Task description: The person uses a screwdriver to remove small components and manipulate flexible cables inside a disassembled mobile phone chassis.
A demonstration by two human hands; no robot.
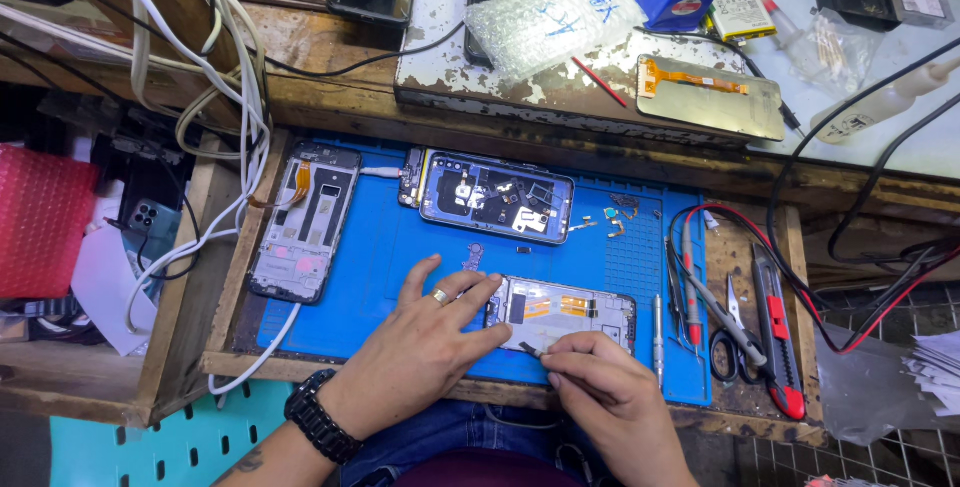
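Head view, opened phone frame (pixel 572 309) lying flat, long axis left-right

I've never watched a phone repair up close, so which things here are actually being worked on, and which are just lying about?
In use:
left hand steadying the opened phone frame with orange ribbon cables
right hand pinching a small dark tool

Lying about:
blue-rimmed opened phone
grey phone frame
black-handled scissors
red utility knife

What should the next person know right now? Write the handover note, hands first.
Left hand lies flat on the blue mat, fingers steadying the opened phone frame.
Right hand pinches a small dark tool at the frame's lower edge.
Two more opened phones lie on the mat: one at the left, one at the back.
Screwdriver, scissors and cutter lie to the right.
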